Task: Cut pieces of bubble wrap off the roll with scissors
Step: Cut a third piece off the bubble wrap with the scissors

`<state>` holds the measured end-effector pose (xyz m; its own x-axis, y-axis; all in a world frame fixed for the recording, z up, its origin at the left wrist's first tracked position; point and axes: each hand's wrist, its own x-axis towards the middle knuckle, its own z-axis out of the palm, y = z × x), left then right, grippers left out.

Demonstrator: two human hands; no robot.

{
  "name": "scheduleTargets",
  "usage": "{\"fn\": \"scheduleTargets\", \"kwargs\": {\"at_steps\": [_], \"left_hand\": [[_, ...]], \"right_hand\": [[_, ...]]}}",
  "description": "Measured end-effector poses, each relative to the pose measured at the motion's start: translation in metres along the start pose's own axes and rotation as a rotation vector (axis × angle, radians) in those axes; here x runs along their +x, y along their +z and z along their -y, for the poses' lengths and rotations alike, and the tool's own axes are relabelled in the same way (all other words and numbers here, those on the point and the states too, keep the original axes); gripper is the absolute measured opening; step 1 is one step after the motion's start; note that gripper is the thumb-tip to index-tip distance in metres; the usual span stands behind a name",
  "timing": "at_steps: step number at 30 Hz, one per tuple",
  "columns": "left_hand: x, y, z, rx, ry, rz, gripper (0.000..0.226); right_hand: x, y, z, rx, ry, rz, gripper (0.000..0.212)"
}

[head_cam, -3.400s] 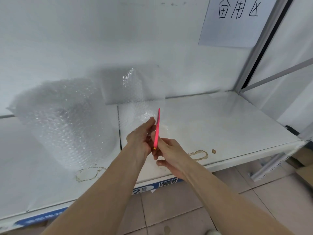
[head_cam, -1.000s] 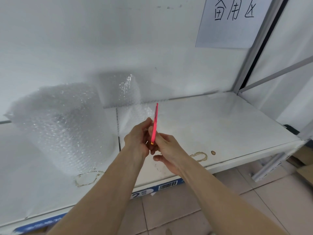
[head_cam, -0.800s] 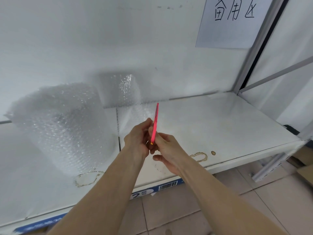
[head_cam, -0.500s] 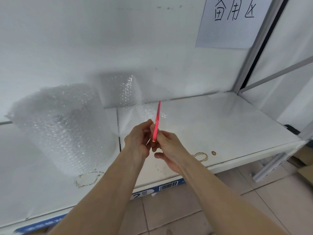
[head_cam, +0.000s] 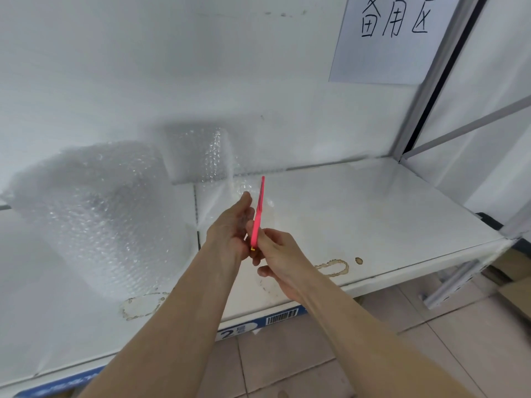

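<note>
A big roll of bubble wrap [head_cam: 94, 214] lies on the white shelf [head_cam: 373, 225] at the left. A loose sheet of bubble wrap [head_cam: 218, 179] runs from the roll toward the middle and stands up against the back wall. My right hand [head_cam: 275, 251] grips thin pink scissors [head_cam: 258, 214], which point up and away, edge on to the camera. My left hand [head_cam: 230, 228] is right beside them and holds the near edge of the sheet against the blades. Whether the blades are apart is hidden.
A paper sign [head_cam: 385, 38] with handwritten characters hangs on the back wall. A metal frame post [head_cam: 422, 90] rises at the shelf's right end. Brown ring stains [head_cam: 333, 267] mark the shelf front. A blue barcode label [head_cam: 258, 323] runs along the front edge; tiled floor lies below.
The scissors have shifted slightly forward and upward along the sheet, and both hands have moved with them. The roll has stayed put.
</note>
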<state>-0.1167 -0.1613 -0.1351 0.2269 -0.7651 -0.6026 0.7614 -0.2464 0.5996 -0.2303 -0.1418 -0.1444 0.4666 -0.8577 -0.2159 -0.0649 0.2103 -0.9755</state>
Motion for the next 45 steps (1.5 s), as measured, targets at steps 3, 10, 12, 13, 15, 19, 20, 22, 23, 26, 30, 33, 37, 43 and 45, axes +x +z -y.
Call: {"fn": "scheduleTargets", "kwargs": {"at_steps": [3, 10, 12, 13, 15, 19, 20, 22, 23, 26, 30, 33, 37, 43, 45], "left_hand": [[0.001, -0.001, 0.001, 0.03, -0.009, 0.003, 0.028], [0.006, -0.004, 0.002, 0.047, 0.009, -0.007, 0.027], [0.007, -0.005, 0.002, 0.045, 0.02, -0.016, 0.027], [0.008, -0.005, 0.003, 0.046, 0.025, -0.016, 0.027], [0.009, -0.006, 0.004, 0.038, 0.036, -0.013, 0.027], [0.011, -0.007, 0.003, 0.051, 0.062, -0.016, 0.027], [0.011, -0.007, 0.003, 0.054, 0.062, -0.016, 0.027], [0.011, -0.008, 0.004, 0.052, 0.057, -0.021, 0.027], [0.011, -0.008, 0.004, 0.049, 0.057, -0.029, 0.027], [0.008, -0.007, 0.004, 0.042, 0.08, -0.026, 0.024], [0.007, -0.007, 0.002, 0.035, 0.101, -0.004, 0.022], [0.006, -0.005, 0.0, -0.005, 0.08, 0.01, 0.024], [0.008, -0.003, -0.003, -0.078, 0.047, 0.055, 0.043], [0.012, -0.007, 0.001, 0.008, 0.059, -0.005, 0.022], [0.011, -0.007, 0.002, 0.034, 0.057, -0.026, 0.025]], "right_hand": [[0.002, 0.001, 0.001, 0.009, -0.001, -0.004, 0.047], [0.003, 0.002, 0.0, 0.005, -0.013, 0.002, 0.046], [0.003, 0.002, 0.001, -0.003, -0.015, 0.002, 0.047], [0.004, 0.001, 0.002, -0.004, -0.017, -0.001, 0.046], [0.005, 0.001, 0.003, 0.002, -0.022, -0.005, 0.045], [0.006, 0.001, 0.003, 0.014, -0.03, -0.012, 0.043], [0.006, 0.002, 0.003, 0.013, -0.03, -0.014, 0.043], [0.006, 0.002, 0.005, 0.012, -0.028, -0.026, 0.044], [0.007, 0.002, 0.005, 0.014, -0.028, -0.034, 0.044], [0.008, -0.001, 0.008, 0.028, -0.039, -0.061, 0.041], [0.009, 0.0, 0.006, 0.025, -0.047, -0.069, 0.041], [0.007, 0.001, 0.004, 0.022, -0.042, -0.061, 0.04], [0.006, 0.001, 0.003, 0.025, -0.041, -0.05, 0.039], [0.006, 0.003, 0.003, 0.02, -0.046, -0.05, 0.042], [0.007, 0.003, 0.005, 0.032, -0.048, -0.055, 0.043]]}}
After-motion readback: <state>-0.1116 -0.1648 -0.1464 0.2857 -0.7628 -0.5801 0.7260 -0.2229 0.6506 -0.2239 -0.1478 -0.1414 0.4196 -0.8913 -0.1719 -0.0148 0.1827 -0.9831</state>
